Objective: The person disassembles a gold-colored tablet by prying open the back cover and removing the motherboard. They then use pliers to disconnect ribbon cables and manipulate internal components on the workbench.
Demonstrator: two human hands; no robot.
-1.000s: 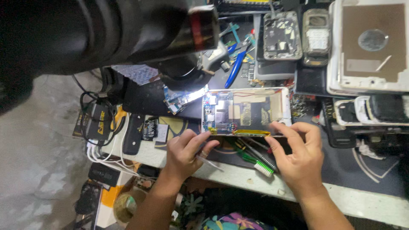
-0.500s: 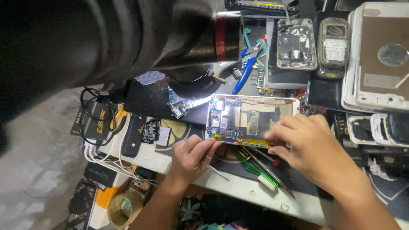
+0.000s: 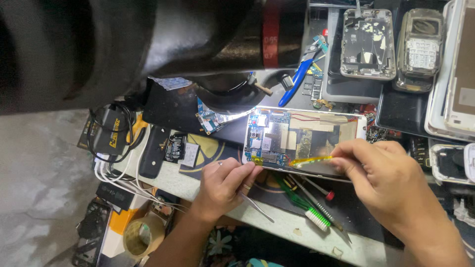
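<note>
Cluttered desk [image 3: 277, 225] | opened phone [image 3: 303, 141] near front edge, back removed, board exposed | left hand [image 3: 225, 185] fingers curled, steadying its end | right hand [image 3: 383, 180] pinching yellow strip [image 3: 309, 160], apparently part-lifted.

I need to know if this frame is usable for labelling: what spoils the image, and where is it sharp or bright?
Head view: a big dark blurred microscope body blocks the upper left; its lamp brightly lights the opened phone; left hand and right hand look sharp; bench edges fall darker.
</note>
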